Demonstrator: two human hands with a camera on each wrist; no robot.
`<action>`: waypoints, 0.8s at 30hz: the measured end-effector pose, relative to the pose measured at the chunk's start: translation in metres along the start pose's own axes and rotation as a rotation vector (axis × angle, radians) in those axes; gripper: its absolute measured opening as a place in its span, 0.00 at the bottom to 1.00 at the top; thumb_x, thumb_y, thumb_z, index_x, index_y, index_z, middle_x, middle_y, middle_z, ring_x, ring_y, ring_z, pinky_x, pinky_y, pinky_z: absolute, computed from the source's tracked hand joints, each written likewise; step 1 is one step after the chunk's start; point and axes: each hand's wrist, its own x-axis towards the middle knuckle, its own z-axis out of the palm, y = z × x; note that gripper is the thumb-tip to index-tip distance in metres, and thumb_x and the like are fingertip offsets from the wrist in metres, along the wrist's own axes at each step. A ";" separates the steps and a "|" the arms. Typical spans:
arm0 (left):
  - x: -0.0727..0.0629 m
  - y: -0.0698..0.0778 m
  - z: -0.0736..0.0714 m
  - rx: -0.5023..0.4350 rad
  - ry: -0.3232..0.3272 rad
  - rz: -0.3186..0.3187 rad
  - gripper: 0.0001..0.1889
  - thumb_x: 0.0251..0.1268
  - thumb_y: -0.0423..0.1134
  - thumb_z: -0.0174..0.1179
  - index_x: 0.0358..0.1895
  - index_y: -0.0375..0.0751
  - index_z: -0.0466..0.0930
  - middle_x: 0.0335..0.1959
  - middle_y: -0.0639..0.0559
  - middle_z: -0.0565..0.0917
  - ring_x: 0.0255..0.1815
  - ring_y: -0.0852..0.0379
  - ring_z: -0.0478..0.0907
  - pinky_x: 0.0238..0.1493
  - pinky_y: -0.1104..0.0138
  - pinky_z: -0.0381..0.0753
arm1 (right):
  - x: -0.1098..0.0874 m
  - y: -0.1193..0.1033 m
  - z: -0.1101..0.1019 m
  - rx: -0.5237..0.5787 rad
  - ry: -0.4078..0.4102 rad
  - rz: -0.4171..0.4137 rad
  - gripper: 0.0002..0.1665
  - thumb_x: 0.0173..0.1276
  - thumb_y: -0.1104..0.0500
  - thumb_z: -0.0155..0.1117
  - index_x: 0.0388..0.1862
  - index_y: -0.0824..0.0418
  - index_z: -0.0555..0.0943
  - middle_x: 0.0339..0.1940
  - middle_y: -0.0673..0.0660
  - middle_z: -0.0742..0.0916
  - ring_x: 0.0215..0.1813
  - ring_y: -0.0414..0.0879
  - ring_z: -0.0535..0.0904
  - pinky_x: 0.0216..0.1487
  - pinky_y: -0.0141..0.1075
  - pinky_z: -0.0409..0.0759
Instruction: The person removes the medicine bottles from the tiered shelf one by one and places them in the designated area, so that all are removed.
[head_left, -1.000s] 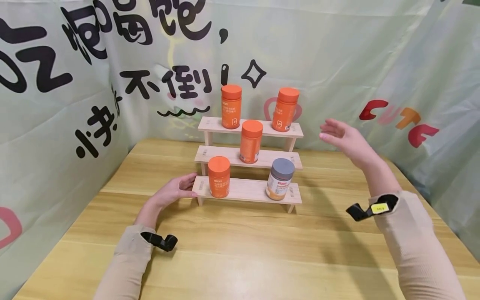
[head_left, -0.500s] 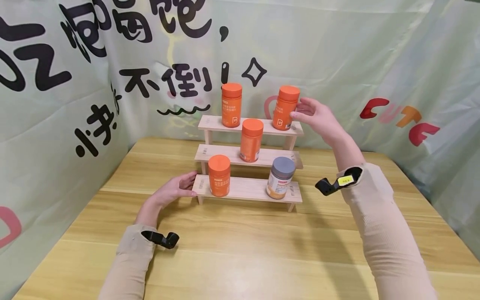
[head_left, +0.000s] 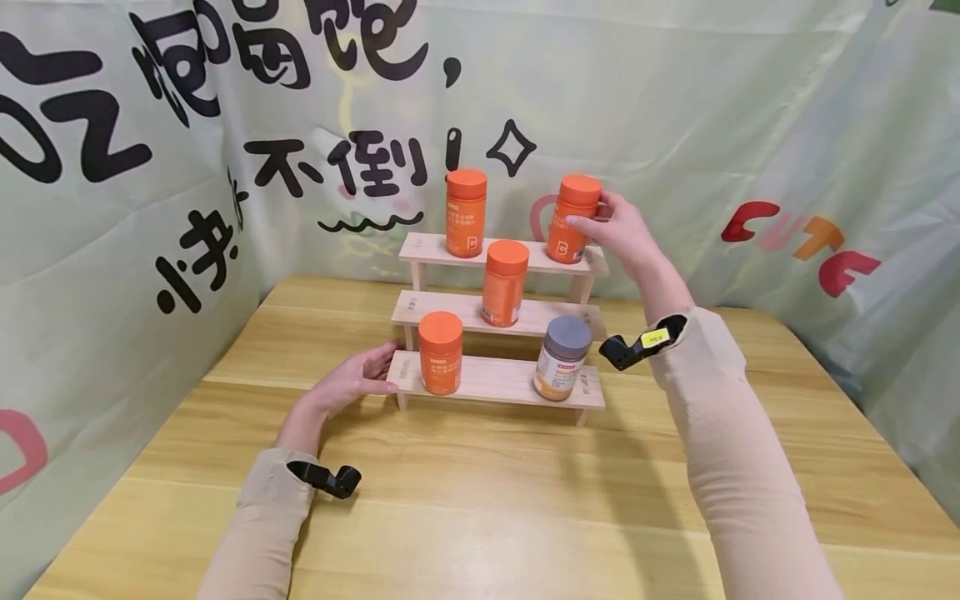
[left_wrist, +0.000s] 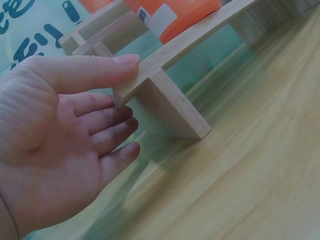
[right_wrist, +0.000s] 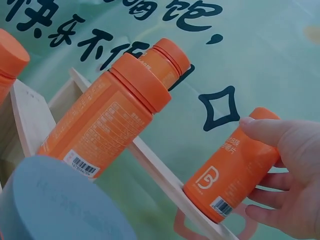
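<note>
Head: the wooden table (head_left: 465, 508) extends broadly before the stepped stand (head_left: 495, 379), printed cloth (head_left: 652, 100) behind. Left wrist: the left hand (left_wrist: 60, 125) pinches the lowest shelf (left_wrist: 182, 46) endwise. Right wrist: the right hand (right_wrist: 300, 175) grips an orange bottle (right_wrist: 232, 170) upon the top shelf (right_wrist: 159, 174).

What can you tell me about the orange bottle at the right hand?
The orange bottle looks like plastic: a cylinder with a matching lid, pale print, a white logo and a barcode near its base. It stands upright at the right end of the top shelf, lid on; the right hand holds it, thumb across its front.
</note>
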 end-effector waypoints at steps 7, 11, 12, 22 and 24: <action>-0.001 -0.004 -0.002 -0.005 0.002 -0.004 0.46 0.57 0.30 0.60 0.69 0.21 0.36 0.71 0.29 0.41 0.71 0.35 0.41 0.70 0.50 0.42 | 0.008 0.001 0.007 -0.005 0.079 0.019 0.37 0.64 0.55 0.62 0.69 0.61 0.61 0.60 0.62 0.73 0.58 0.52 0.70 0.59 0.44 0.71; -0.001 -0.003 -0.002 -0.022 0.003 -0.006 0.46 0.57 0.30 0.60 0.69 0.21 0.35 0.71 0.29 0.39 0.71 0.35 0.40 0.70 0.50 0.41 | 0.010 0.003 0.008 -0.054 0.119 0.003 0.36 0.62 0.55 0.64 0.67 0.62 0.64 0.58 0.62 0.76 0.56 0.51 0.72 0.58 0.42 0.72; -0.001 -0.003 -0.002 -0.022 0.001 -0.006 0.46 0.58 0.30 0.60 0.69 0.21 0.35 0.71 0.29 0.39 0.71 0.35 0.40 0.70 0.50 0.41 | 0.011 0.003 0.008 -0.061 0.125 0.003 0.36 0.62 0.55 0.64 0.67 0.62 0.64 0.58 0.62 0.76 0.56 0.51 0.72 0.59 0.42 0.72; -0.002 -0.002 -0.001 0.013 0.030 -0.004 0.44 0.57 0.31 0.61 0.69 0.21 0.39 0.71 0.29 0.43 0.71 0.34 0.44 0.70 0.49 0.44 | 0.004 0.005 0.002 -0.075 0.152 0.004 0.36 0.62 0.54 0.64 0.67 0.62 0.63 0.60 0.61 0.75 0.58 0.53 0.72 0.61 0.43 0.69; -0.003 -0.002 0.000 0.012 0.031 -0.012 0.44 0.56 0.31 0.61 0.69 0.21 0.40 0.71 0.29 0.44 0.71 0.35 0.44 0.69 0.49 0.44 | 0.002 0.007 -0.001 -0.077 0.163 -0.002 0.36 0.62 0.55 0.64 0.66 0.63 0.63 0.59 0.61 0.75 0.57 0.54 0.72 0.61 0.43 0.70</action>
